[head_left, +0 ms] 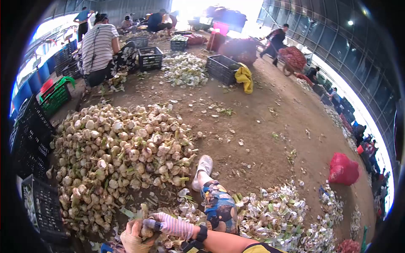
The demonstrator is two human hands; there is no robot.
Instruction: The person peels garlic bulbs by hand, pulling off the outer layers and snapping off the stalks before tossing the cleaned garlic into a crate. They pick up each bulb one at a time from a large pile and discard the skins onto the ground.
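Observation:
At the bottom of the head view, my left hand (134,238) in a tan work glove is closed around a garlic bulb (146,231). My right hand (174,225), in a striped glove with a dark band at the wrist, is closed against that bulb from the right. Its fingertips look dark, and what they grip cannot be made out. Just beyond my hands spreads a big heap of garlic bulbs (122,145), many with short stems. Peeled skins and leaf scraps (274,215) lie right of my patterned trouser leg (219,206).
Black crates (44,206) line the left side, near a green crate (55,100). A crate (221,69) with a yellow cloth (244,78) stands ahead. A red sack (344,168) sits at right. One person pushes a loaded cart (292,59); another person (99,50) sits at left.

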